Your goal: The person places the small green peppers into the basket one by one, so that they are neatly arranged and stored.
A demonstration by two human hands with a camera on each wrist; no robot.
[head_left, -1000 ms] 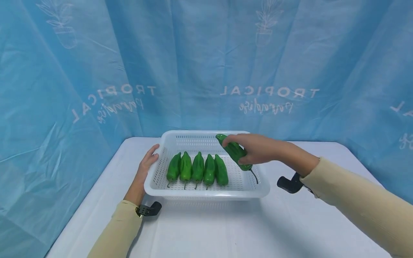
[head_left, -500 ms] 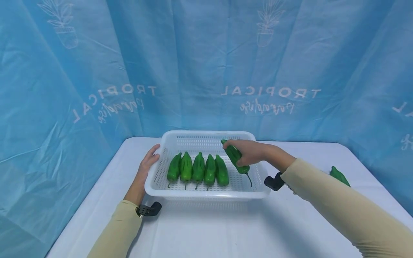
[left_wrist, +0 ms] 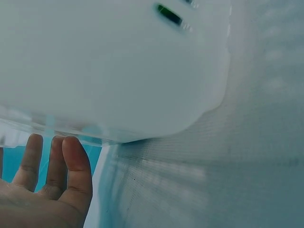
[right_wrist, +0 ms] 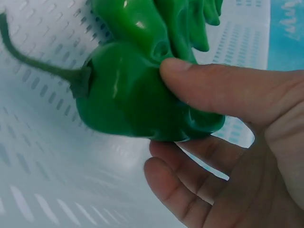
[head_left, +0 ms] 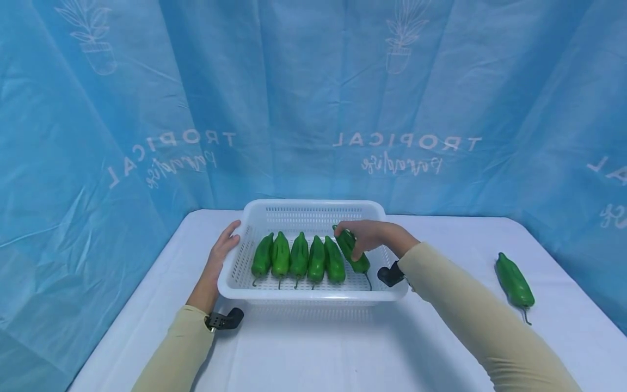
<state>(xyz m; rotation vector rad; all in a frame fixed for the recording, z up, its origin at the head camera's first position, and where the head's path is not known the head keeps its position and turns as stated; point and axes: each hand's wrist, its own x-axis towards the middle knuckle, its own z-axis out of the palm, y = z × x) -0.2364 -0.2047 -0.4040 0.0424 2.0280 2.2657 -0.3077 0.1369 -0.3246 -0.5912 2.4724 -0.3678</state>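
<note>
A white plastic basket (head_left: 313, 295) with slotted walls stands on the table. Side by side in it lies a row of several green peppers (head_left: 300, 256), stems toward the near side. My right hand (head_left: 364, 235) reaches over the basket's right part and holds another green pepper (head_left: 361, 265) at the row's right end. In the right wrist view the thumb (right_wrist: 190, 80) lies on this pepper's upper side, the fingers under it. My left hand (head_left: 223, 249) rests at the basket's left side; in the left wrist view its fingers (left_wrist: 76, 156) are extended against the basket's edge.
One more green pepper (head_left: 514, 280) lies on the white table (head_left: 313, 354), well right of the basket. A blue printed curtain (head_left: 303, 98) hangs behind the table and at both sides.
My right hand has lowered the green pepper into the basket, beside the row. The lone pepper on the right has come into view from behind the right sleeve. My left hand stays in place.
</note>
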